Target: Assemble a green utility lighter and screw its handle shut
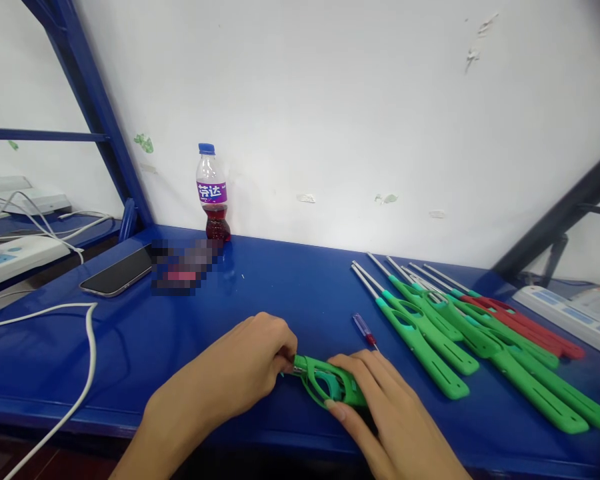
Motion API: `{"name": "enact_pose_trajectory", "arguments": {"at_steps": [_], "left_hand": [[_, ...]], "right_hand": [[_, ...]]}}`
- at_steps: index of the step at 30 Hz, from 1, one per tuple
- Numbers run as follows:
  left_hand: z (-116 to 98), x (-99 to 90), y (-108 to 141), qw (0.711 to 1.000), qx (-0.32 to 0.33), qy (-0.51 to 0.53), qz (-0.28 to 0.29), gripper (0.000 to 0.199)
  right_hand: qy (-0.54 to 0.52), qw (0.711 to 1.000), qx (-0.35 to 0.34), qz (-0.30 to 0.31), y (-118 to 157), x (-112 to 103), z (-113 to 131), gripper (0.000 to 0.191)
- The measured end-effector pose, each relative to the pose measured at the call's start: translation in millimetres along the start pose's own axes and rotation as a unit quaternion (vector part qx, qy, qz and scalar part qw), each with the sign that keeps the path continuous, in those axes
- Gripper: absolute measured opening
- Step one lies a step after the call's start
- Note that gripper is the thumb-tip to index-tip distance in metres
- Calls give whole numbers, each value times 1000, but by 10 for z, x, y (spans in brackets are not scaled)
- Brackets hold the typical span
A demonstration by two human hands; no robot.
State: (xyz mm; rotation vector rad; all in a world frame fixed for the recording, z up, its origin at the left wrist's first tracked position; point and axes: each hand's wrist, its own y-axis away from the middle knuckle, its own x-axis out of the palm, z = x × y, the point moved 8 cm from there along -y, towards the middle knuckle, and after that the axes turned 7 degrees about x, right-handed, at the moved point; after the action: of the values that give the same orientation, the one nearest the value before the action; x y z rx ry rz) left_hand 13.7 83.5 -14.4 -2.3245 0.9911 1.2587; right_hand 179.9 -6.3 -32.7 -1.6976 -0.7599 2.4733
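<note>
A green stick lighter (307,368) lies between my hands near the front edge of the blue table. My left hand (260,353) pinches its front end, where a bit of metal shows; the fingertips are mostly hidden behind the hand. My right hand (380,393) is wrapped over the green handle, with the thumb along its near side. A teal trigger shows inside the lighter's loop. Just beyond my right hand lies a small screwdriver (363,327) with a clear purple and red handle, its shaft partly hidden.
Several green stick lighters (423,353) and some red lighters (535,327) lie in a pile at right. A phone (123,270), a blurred patch and a bottle of dark red drink (215,193) stand at back left. A white cable (91,340) crosses the table's left side.
</note>
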Motion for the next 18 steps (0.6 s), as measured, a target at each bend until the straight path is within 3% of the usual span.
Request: {"name": "enact_pose_trajectory", "arguments": {"at_steps": [10, 18], "left_hand": [[48, 1, -23, 999, -13, 38, 5, 14], [47, -1, -28, 997, 16, 71, 33, 23]], "right_hand": [[-7, 1000, 10, 9, -9, 27, -15, 27], [-79, 997, 19, -3, 15, -72, -60, 24]]}}
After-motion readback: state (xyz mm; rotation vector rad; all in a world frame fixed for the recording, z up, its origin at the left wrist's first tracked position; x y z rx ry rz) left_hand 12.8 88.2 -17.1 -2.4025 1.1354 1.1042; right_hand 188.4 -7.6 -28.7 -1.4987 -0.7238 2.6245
